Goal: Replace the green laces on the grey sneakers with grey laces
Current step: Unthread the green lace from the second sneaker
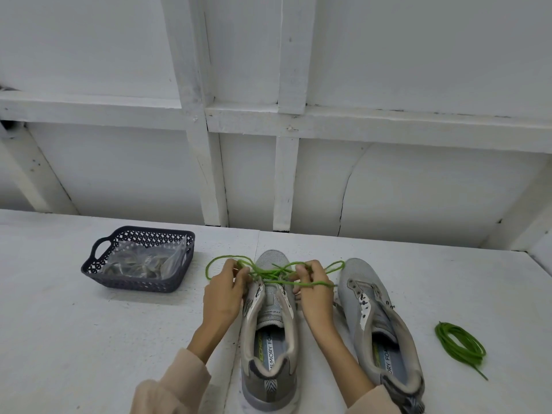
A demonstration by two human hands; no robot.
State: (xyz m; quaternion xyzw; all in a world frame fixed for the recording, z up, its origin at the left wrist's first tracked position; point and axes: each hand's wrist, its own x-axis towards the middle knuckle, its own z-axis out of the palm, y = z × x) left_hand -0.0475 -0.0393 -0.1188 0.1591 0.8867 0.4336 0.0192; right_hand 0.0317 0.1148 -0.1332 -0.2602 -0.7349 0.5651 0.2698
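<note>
The 2 sneakers (273, 259) are grey (white side panels, chevron-striped heel tabs), the lace (321, 283) and the coiled lace (460, 343) bright green, the basket (137, 283) dark with lattice openwork, its bagged contents (140, 264) seemingly grey-green, the table (89, 339) white.

The left shoe (270, 318) and right shoe (358, 282) stand side by side on the table (89, 339), toes toward the wall (418, 189). The left hand (222, 297) and right hand (315, 297) flank the left shoe, holding its lace (268, 271). A basket (131, 286) with a bag (143, 261) in it sits to the left. A coiled lace (458, 343) lies right of the right shoe.

A bare workshop booth: a white-painted wall (388, 55) of panels and wooden beams stands behind a plain white table (89, 339), with a dark plastic basket (131, 283) near its far edge.
</note>
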